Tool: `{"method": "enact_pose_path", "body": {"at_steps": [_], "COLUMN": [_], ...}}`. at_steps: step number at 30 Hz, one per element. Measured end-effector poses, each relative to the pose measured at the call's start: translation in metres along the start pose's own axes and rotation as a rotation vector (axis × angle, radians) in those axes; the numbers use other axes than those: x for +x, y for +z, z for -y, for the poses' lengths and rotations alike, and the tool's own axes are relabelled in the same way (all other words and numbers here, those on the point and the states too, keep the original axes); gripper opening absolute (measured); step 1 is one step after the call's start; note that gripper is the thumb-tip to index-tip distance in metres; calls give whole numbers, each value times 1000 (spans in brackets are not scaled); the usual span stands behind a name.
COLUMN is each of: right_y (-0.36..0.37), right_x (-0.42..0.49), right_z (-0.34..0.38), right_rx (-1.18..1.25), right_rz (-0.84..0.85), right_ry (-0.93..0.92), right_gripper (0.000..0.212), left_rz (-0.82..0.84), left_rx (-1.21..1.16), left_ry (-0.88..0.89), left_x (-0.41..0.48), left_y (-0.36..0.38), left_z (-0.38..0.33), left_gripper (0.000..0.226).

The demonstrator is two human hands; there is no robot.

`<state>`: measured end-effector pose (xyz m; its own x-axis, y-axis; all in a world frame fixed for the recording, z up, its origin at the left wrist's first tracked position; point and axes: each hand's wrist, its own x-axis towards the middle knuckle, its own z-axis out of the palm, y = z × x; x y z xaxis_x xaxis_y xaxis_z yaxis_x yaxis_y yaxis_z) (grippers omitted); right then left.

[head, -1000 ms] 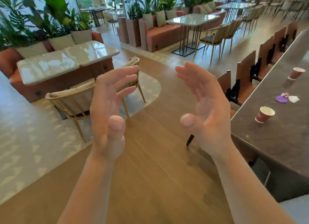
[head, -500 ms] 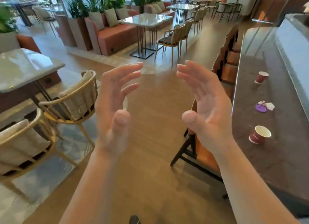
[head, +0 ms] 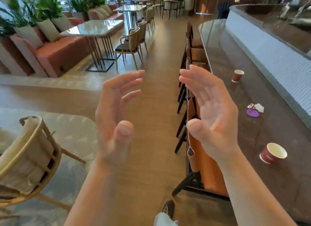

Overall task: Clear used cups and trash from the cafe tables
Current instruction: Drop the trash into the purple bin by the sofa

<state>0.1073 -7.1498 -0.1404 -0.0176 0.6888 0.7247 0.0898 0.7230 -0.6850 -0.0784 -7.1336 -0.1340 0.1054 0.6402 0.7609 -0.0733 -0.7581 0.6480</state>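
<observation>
Though empty, both hands wide open

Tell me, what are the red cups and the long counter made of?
The near cup and far cup look like paper: matte maroon walls, thin white rims. The counter looks like polished dark stone, mottled and glossy, though laminate is possible.

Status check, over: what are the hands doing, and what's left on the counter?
Left hand, right hand: grip open, empty. Near cup, far cup, purple lid, crumpled napkin untouched on counter. Bar chairs line its edge.
</observation>
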Motion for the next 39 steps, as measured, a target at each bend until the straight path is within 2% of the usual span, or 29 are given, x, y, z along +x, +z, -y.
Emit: {"method": "enact_pose_path", "body": {"at_steps": [5, 10, 18, 24, 31, 34, 39], "right_y": [-2, -15, -44, -52, -73, -90, -126], "right_x": [77, 161, 225, 284, 357, 355, 321], "right_z": [-79, -138, -229, -306, -349, -354, -342], "right_rx": [33, 25, -118, -302, -566, -688, -879], "right_rz": [-67, -80, -155, -201, -362, -459, -662], "right_ry": [3, -56, -2, -2, 31, 95, 189], "right_gripper": [99, 98, 94, 84, 83, 88, 80], "left_rz": [54, 35, 116, 189, 385, 495, 679], "left_rx": [-10, -21, -149, -303, -542, -640, -807], "left_ry": [-30, 16, -83, -64, -55, -73, -98], "left_x": [80, 165, 232, 302, 403, 422, 410], "left_y": [-4, -6, 19, 28, 75, 116, 192], "left_z": [78, 144, 269, 381, 478, 500, 514], "left_gripper": [83, 82, 82, 78, 75, 75, 74]}}
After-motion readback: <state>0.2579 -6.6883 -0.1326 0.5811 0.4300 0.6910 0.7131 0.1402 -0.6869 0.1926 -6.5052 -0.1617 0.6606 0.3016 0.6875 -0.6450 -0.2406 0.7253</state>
